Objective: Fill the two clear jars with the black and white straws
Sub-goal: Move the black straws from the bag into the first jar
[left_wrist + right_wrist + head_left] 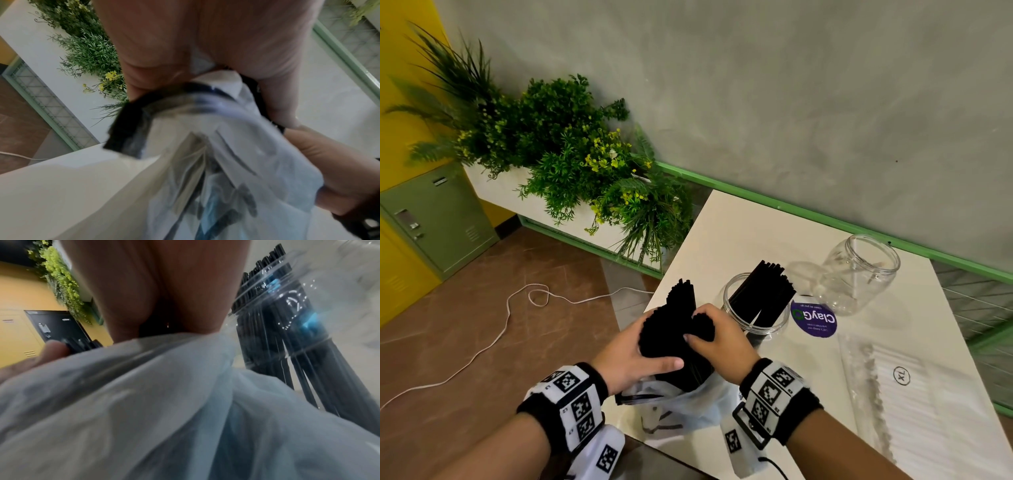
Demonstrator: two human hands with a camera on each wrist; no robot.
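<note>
A thick bundle of black straws [674, 329] sticks up out of a crumpled clear plastic bag [688, 407] at the table's near left corner. My left hand [633, 356] grips the bundle from the left, thumb across its front. My right hand [717, 337] curls round a smaller clump at the bundle's right side. Just behind stands a clear jar [756, 308] holding several black straws [763, 291] that lean right. A second clear jar [859, 270], with nothing inside, stands farther back right. A clear packet of white straws [904, 387] lies flat on the right.
A purple round sticker [814, 318] lies on the white table [722, 226] between the jars. Green plants [571, 154] in a white planter stand beyond the table's left edge. A white cable [510, 308] trails over the brown floor. A green rail runs along the wall.
</note>
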